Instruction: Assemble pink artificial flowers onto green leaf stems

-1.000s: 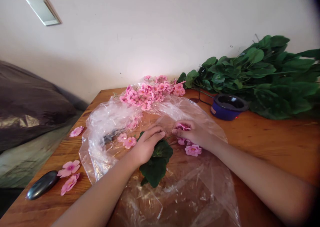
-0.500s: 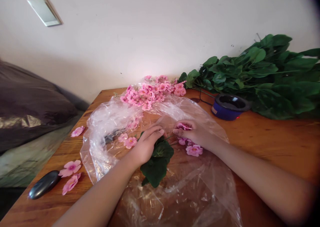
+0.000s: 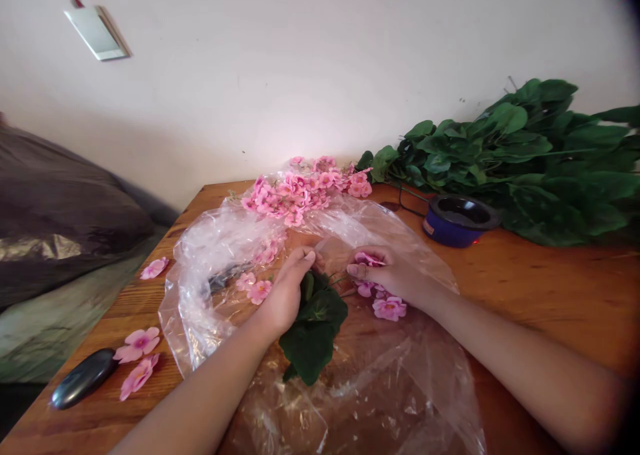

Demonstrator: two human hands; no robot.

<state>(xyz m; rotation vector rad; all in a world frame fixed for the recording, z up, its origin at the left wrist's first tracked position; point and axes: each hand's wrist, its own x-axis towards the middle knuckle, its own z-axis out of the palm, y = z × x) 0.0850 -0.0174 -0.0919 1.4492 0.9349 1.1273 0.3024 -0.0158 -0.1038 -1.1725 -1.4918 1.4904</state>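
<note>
My left hand [image 3: 286,289] rests on a sprig of dark green artificial leaves [image 3: 314,328], fingers curled around its top, in the middle of a clear plastic sheet [image 3: 350,375]. My right hand [image 3: 387,273] is closed around pink flower heads [image 3: 369,259], just right of the left hand. More pink blossoms [image 3: 389,307] lie under the right wrist, and two [image 3: 253,287] lie left of the left hand. A cluster of pink flowers [image 3: 305,189] lies at the far edge of the plastic.
The wooden table [image 3: 560,288] carries a heap of green leaves [image 3: 530,161] at the back right and a blue bowl [image 3: 457,220] in front of it. Loose pink petals [image 3: 137,358] and a dark oval object [image 3: 77,378] lie at the left edge. A dark cushion [image 3: 60,208] sits beyond.
My left fingers have curled in closer on top of the leaf sprig. The view has tilted slightly, so everything sits a little lower. The right hand stays in place.
</note>
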